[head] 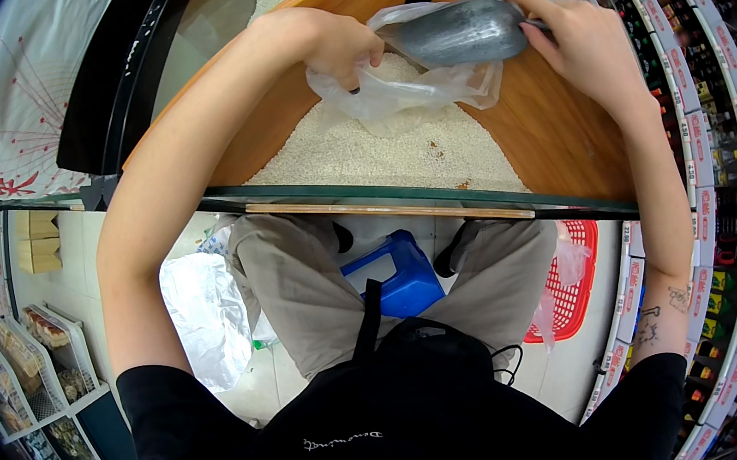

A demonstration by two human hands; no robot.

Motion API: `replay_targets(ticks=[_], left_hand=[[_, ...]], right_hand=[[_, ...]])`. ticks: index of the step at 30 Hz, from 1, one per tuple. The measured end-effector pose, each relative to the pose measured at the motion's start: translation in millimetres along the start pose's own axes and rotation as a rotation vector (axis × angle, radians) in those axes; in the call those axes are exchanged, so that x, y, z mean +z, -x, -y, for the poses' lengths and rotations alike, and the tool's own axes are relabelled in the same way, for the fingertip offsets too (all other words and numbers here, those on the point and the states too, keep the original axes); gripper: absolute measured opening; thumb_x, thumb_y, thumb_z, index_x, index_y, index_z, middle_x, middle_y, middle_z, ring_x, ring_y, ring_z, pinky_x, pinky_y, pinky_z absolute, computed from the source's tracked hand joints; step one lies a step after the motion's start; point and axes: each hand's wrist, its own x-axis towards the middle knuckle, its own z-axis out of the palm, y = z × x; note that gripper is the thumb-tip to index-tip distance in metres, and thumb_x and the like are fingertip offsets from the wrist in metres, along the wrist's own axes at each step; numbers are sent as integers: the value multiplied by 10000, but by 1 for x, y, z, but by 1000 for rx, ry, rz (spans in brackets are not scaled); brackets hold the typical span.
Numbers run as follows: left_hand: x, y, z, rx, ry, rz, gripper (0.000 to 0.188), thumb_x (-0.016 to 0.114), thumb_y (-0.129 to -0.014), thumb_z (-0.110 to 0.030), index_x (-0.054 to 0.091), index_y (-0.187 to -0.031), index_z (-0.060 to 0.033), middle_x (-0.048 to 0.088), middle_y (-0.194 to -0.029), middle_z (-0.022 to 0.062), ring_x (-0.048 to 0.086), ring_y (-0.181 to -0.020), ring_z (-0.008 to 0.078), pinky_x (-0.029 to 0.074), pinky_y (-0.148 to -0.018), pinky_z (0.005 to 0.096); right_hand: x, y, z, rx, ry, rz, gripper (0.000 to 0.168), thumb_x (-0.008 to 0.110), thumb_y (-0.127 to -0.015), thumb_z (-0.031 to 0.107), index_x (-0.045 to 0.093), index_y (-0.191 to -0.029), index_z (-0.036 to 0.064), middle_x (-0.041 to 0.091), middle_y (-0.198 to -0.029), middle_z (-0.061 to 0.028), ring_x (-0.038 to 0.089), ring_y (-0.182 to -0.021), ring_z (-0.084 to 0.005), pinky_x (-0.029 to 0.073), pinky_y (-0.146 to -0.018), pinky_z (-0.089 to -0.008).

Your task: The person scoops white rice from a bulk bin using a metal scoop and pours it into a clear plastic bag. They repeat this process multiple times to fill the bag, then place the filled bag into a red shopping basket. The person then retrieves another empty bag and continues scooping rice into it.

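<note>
Above a wooden bin (558, 135) of white rice (393, 155), my left hand (344, 45) grips the edge of a clear plastic bag (393, 101). My right hand (574, 39) holds a metal scoop (461, 33) by its handle, at the right of the bag. The scoop's bowl lies within the bag's mouth, its rounded underside facing up. Whether rice is left inside the scoop is hidden. The bag hangs low over the rice heap, its lower part crumpled.
A glass panel (363, 192) edges the bin's near side. Below are a blue plastic stool (413, 280) between my legs, a red basket (584, 278) with plastic bags and a silvery bag (206, 321). Bottle shelves (694, 187) line the right; packed goods (43, 356) stand at left.
</note>
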Motion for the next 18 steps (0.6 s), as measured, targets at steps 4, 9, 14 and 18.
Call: replay_targets(ticks=[4,9,14,18], left_hand=[[0,0,-1,2,-10,3,488,687,-798,-121,530,-1256,-55,618,-1200,146,591,-1102,305,478,-929,393],[1,1,-2,-15,-15,-17,413,592,-855,-70,530,-1264,-54,635,-1169,144,599,-1083,302,474,-930,394],[3,-5,4,34,-43,0,375,506,-894,-30,535,-1266,-64,644,-1122,156,603,-1056,304,471,-906,401],[4,-3,5,45,-38,-35,368,497,-897,-32,543,-1260,-69,644,-1112,160,603,-1047,310,470,-895,403]], right_hand=[[-17,-1,-9,9,-43,-60,294,644,-815,147,635,-1107,180,659,-710,-38,664,-670,-212,512,-586,-333],[-23,-5,-2,3,-412,-29,271,639,-758,112,659,-1026,147,658,-699,-31,673,-662,-174,516,-592,-281],[2,3,22,-150,-409,302,196,623,-749,104,643,-943,86,651,-670,-109,662,-644,-262,514,-593,-371],[37,19,33,-159,-153,607,186,631,-760,67,624,-944,39,657,-708,-143,666,-686,-306,530,-639,-389]])
